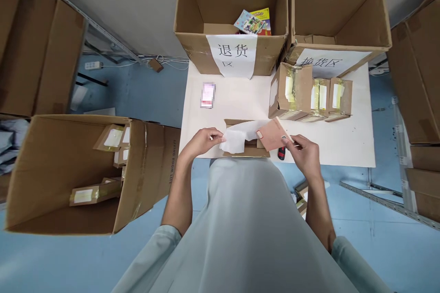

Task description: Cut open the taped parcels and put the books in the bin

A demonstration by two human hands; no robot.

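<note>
My left hand [206,140] pinches the edge of a thin white wrapping sheet [234,142]. Between thumb and fingers of my right hand [304,152] is a pink book [273,134], tilted, with a small label at its left corner. Both are above an open small cardboard box [256,151] at the table's front edge. The sheet lies across the box and runs up to the book, hiding part of the inside. Just below the book, a red and black tool handle [282,153] shows; its other end is hidden.
Two large cartons, one holding colourful books [252,23], the other [340,13] beside it, line the back of the white table [237,96]. Taped parcels [298,89] stand at right. A large carton [62,160] with parcels is on my left. A blurred pink card [208,95] lies near the back left.
</note>
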